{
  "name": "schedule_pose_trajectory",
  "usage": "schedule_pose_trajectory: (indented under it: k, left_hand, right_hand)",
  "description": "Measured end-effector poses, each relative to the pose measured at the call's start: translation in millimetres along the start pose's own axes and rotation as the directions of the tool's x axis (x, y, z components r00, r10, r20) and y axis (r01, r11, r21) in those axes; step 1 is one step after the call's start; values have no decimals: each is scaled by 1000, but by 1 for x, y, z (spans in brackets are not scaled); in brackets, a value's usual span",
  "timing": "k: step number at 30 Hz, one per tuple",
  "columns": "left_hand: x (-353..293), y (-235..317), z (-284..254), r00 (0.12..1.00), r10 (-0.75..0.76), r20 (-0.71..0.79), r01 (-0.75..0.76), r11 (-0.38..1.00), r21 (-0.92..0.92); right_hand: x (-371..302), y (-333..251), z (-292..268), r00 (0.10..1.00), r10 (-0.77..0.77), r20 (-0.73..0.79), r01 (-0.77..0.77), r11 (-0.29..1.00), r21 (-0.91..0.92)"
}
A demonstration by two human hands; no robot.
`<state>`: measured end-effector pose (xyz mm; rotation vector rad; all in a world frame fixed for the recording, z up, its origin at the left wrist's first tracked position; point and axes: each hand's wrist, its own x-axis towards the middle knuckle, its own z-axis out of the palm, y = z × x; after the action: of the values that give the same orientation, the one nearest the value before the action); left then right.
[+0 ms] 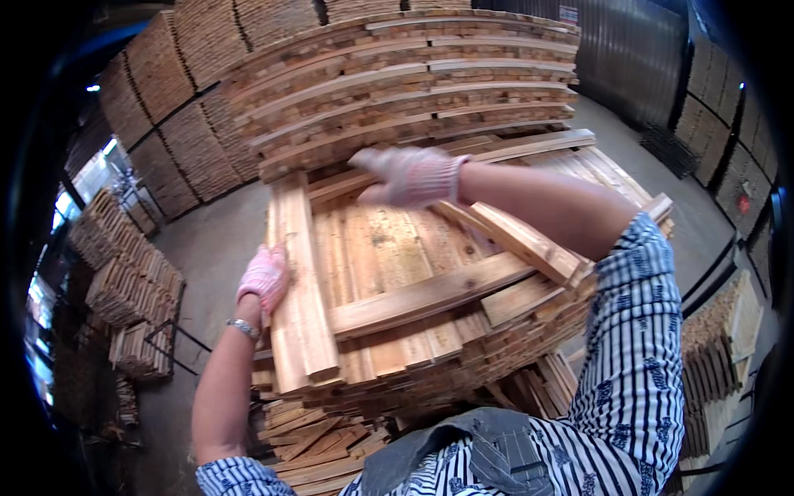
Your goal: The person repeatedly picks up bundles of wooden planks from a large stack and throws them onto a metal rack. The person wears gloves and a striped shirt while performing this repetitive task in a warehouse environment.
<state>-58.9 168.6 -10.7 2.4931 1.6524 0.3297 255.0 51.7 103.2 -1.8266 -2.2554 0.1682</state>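
My left hand (265,279), in a pink-and-white knit glove, is at the outer edge of the pale wooden boards (299,314) along the left side of the stack, its fingers closed against that edge. These boards lie side by side, pointing toward me. Over the middle of the stack, my right hand (409,176) is blurred by motion, its gloved fingers and thumb apart with nothing between them. A loose timber (521,244) slants below my right forearm. Nearer me, a crosswise batten (430,293) rests on a layer of planks (372,240).
Just behind stands a tall stack of layered lumber (413,83). More stacked wood (132,281) is at the left, and another stack (728,355) at the right. Loose wood strips (322,438) lie low in front of me. Concrete floor (211,236) shows between the stacks.
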Motion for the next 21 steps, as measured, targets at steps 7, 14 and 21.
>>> schedule_pose_trajectory:
  k: [7,14,21]
  left_hand:
    - [-15,26,-19,980,-190,60,198,959,-201]
    - [-21,26,-15,981,-193,0,188,954,-235]
    - [-24,31,-18,975,-213,60,221,946,-239]
  right_hand:
    - [-74,93,22,849,498,178,-518,851,92]
    - [-63,84,-22,911,375,171,-404,895,188]
    - [-24,-3,43,933,346,100,-361,895,261]
